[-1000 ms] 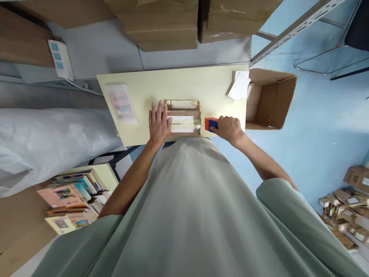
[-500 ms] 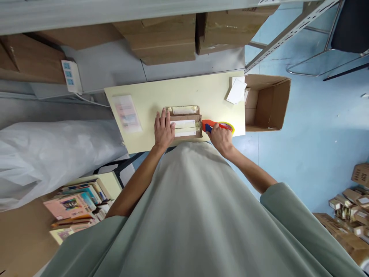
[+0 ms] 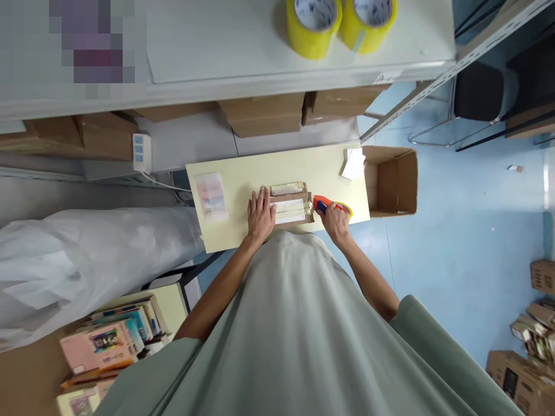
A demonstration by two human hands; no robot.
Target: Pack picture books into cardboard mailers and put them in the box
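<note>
On the cream tabletop (image 3: 243, 173) lies a small cardboard box (image 3: 291, 218) with white labels and clear tape at its right end. My left hand (image 3: 261, 215) rests on the box's left end, fingers stretched out. A second, narrower taped package (image 3: 288, 188) lies against its far side. My right hand (image 3: 336, 222) is wrapped round a red and blue tape dispenser (image 3: 323, 203) with a yellow roll. The dispenser's head is close to the box's right end; whether they touch I cannot tell.
White slips of paper (image 3: 353, 164) lie at the table's right end, beside an open cardboard box (image 3: 396, 182). A printed sheet (image 3: 212, 196) is at the left. Yellow tape rolls (image 3: 314, 29) stand on the shelf (image 3: 225, 58) above. Books (image 3: 104, 341) are stacked lower left.
The view has tilted up, bringing the shelf top with its yellow tape rolls into sight. The dispenser sits slightly farther from the box's right end. My left hand stays on the box.
</note>
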